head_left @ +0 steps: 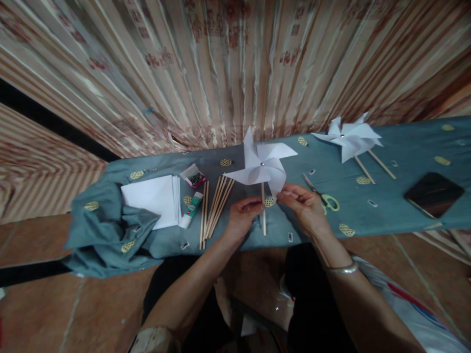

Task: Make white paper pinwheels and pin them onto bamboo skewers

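Observation:
A white paper pinwheel with a shiny pin at its centre stands on a thin wooden stick in front of me. My left hand pinches that stick below the paper blades. With thumb and fingers, my right hand grips the lower blade's tip on the right side of the stick. Just left of my left hand lie several loose wooden sticks. Scissors with pale green handles rest to the right of my right hand.
Two more pinwheels lie at the back right, near a dark phone. On the left are a stack of white paper, a glue stick and a small box of pins. A patterned curtain hangs behind the cloth-covered table.

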`<state>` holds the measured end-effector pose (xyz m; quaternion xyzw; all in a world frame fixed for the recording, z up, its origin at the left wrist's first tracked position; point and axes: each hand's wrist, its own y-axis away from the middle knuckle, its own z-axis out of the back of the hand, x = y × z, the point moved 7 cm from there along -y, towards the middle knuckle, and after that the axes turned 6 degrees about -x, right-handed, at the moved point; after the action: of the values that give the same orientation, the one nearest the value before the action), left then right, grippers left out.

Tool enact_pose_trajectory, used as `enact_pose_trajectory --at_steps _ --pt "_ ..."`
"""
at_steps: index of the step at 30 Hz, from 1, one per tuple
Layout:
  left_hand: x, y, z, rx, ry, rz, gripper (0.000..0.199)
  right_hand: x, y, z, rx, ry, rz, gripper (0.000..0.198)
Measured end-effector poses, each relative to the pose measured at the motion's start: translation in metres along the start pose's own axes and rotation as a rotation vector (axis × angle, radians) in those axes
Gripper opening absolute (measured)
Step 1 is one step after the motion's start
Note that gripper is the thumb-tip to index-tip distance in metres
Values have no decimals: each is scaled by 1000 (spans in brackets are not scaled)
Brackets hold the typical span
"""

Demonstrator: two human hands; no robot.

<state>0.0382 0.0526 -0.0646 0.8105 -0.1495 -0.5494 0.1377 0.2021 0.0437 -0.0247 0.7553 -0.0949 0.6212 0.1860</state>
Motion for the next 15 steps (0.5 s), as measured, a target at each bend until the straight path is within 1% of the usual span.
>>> enact_pose_trajectory --at_steps 9,15 --pt "-2 1 -4 13 5 -2 27 -5 6 -12 108 -14 -57 32" --pt "0 2 -6 11 34 12 30 -3 10 -24 189 -10 -78 35"
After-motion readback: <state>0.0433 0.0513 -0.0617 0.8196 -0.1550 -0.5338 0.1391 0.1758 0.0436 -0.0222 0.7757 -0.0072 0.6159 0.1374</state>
